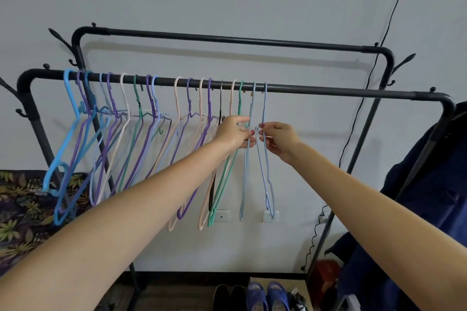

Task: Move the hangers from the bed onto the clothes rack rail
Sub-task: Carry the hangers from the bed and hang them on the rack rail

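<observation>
A black clothes rack stands against the wall, and its front rail [328, 90] carries several thin hangers in blue, purple, green and pink from the left end to the middle. The two rightmost are pale blue hangers, one [244, 184] left of the other [265, 159], both hooked over the rail. My left hand [233, 131] pinches the left pale blue hanger just below its neck. My right hand [279, 140] pinches the right pale blue hanger at the same height. The bed is out of view.
A second, higher rail [227, 39] runs behind. A dark blue garment [429, 197] hangs at the rack's right end. A floral fabric [22, 209] lies at the left. Shoes [255, 295] sit on the floor below. A black cable [364, 108] runs down the wall.
</observation>
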